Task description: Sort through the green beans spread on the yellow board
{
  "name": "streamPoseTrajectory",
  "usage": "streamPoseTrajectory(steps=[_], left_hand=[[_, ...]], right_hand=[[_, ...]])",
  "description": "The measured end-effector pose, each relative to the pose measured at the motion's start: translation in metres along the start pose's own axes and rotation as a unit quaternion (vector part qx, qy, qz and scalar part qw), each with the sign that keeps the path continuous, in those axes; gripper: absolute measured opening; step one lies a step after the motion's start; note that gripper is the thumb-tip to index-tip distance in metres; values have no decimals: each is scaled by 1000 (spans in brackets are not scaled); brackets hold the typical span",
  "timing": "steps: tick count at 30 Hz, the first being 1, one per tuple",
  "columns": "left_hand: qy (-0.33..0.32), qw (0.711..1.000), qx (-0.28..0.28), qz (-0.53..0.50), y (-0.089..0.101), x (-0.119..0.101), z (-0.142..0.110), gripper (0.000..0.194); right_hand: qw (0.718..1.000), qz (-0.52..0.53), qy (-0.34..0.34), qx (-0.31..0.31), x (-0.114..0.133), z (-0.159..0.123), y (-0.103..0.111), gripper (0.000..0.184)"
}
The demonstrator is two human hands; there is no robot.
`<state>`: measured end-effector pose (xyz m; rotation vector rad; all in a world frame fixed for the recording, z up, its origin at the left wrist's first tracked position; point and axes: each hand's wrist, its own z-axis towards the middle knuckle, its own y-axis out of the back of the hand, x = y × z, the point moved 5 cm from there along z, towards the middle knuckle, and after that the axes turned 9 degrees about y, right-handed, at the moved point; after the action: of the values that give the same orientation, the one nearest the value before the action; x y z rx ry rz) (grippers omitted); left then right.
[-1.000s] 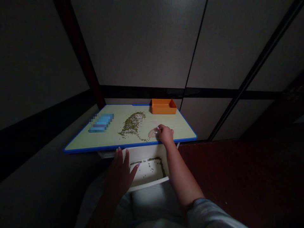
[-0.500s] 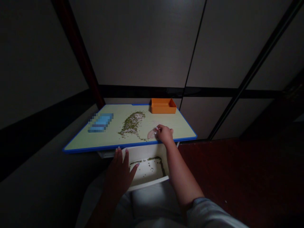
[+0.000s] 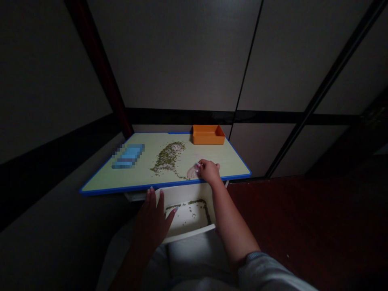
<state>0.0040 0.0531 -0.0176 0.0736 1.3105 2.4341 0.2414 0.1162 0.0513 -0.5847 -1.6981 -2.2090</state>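
A: From the head camera, live: what's changed since the last frame?
B: Hardly anything! The whole scene slides a touch left, and both hands keep their places.
A: And the right hand [image 3: 210,171]?
B: Its fingers curl in beside a pinkish patch [image 3: 192,171] near the front of the desk [image 3: 121,180]. Whether that grip is closed on something, I can't tell.
A: The left hand [image 3: 151,221]?
B: An open grip, fingers spread, lying at the left side of the white container [image 3: 190,234], just below the desk's edge.
A: Where are the green grains [image 3: 168,157]?
B: On the desk, left of the right hand, a rough, speckled, curving heap with a thin trail; more line the container's bottom edges.
A: Surfaces?
B: Smooth pale-yellow top, blue edging. Behind, a glossy, square-cornered orange box [image 3: 208,139]; at left, a flat blue item [image 3: 130,155], blurred into blocks.
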Motion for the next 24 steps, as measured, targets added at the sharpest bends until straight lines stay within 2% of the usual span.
streamPoseTrajectory(steps=[24], left_hand=[[-9,1000,-8,-6,1,0,0,72]], right_hand=[[1000,14,11,-6,1,0,-2,25]])
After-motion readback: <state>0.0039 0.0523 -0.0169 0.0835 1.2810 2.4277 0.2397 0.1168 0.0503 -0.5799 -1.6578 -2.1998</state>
